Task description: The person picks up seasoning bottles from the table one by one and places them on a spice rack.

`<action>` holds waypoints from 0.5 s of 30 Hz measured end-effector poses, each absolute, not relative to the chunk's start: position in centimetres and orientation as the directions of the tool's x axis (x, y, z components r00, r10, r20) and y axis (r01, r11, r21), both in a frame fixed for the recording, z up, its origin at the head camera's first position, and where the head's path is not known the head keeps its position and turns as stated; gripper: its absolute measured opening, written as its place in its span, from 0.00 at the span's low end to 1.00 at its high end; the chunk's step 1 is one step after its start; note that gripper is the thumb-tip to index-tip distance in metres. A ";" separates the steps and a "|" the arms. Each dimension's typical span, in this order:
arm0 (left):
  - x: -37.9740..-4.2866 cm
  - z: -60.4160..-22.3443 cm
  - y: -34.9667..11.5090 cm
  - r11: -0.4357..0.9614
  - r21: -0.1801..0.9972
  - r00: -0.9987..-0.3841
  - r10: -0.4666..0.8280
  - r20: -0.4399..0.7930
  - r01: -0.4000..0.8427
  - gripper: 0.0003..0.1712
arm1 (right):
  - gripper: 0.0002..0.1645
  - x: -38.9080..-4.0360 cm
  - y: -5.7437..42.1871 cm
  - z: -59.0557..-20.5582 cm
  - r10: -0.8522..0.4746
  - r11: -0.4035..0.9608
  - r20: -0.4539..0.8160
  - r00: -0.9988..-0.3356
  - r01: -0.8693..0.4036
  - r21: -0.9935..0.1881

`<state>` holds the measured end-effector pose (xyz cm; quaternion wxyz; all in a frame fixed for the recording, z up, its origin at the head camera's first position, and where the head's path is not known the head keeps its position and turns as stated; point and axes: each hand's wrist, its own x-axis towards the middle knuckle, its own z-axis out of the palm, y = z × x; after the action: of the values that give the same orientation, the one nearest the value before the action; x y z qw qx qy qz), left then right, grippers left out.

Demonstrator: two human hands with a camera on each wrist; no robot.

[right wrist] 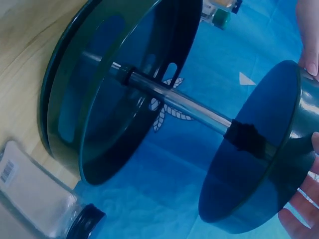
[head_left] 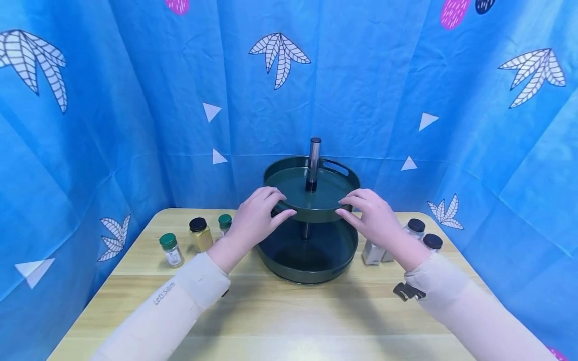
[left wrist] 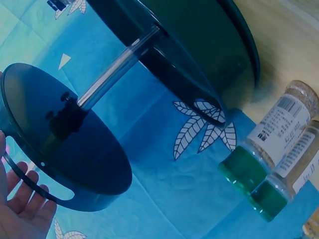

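A dark green two-tier round tray stand stands on the table, with an upper tray [head_left: 316,215] and a wider lower tray [head_left: 300,276] on a silver pole [head_left: 314,158]. On the upper tray's near left rim, my left hand [head_left: 259,210] holds on with fingers and thumb; in the left wrist view its fingers [left wrist: 32,199] pass at the slotted handle. My right hand [head_left: 372,213] grips the same rim further right, thumb below the fingers. The right wrist view shows those fingers [right wrist: 301,209] partly hidden by the upper tray [right wrist: 259,204]. Both trays hold nothing visible.
Left of the stand are green-capped jars [head_left: 171,253] and a black-capped jar [head_left: 201,238] of yellow contents. Several black-capped bottles [head_left: 373,254] stand to the right, partly behind my right arm. A blue patterned curtain [head_left: 280,115] surrounds the wooden table [head_left: 289,321].
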<state>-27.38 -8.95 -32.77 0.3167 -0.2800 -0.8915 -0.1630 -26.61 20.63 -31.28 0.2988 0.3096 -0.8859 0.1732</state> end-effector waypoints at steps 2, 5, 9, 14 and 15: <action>-27.4 -32.8 -9.0 0.785 0.123 -0.638 0.389 0.665 0.608 0.24 | 0.15 -26.7 20.6 -31.3 -0.445 0.741 0.647 -0.619 -0.661 -0.122; -27.3 -32.9 -9.0 0.774 0.134 -0.627 0.384 0.678 0.619 0.24 | 0.15 -26.7 20.5 -31.4 -0.438 0.734 0.665 -0.605 -0.668 -0.124; -27.2 -33.0 -9.0 0.770 0.142 -0.621 0.374 0.689 0.622 0.25 | 0.16 -26.7 20.3 -31.6 -0.433 0.718 0.688 -0.583 -0.685 -0.128; -27.3 -33.1 -9.0 0.763 0.157 -0.615 0.361 0.701 0.627 0.24 | 0.15 -26.8 20.0 -31.6 -0.432 0.703 0.712 -0.554 -0.701 -0.119; -27.3 -33.0 -9.1 0.761 0.158 -0.612 0.360 0.704 0.629 0.24 | 0.15 -26.8 20.0 -31.6 -0.430 0.702 0.716 -0.549 -0.702 -0.117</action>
<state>-27.34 -9.07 -33.04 0.3378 -0.2826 -0.8755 -0.1991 -26.80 19.98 -31.65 0.3411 0.3302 -0.8572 0.1994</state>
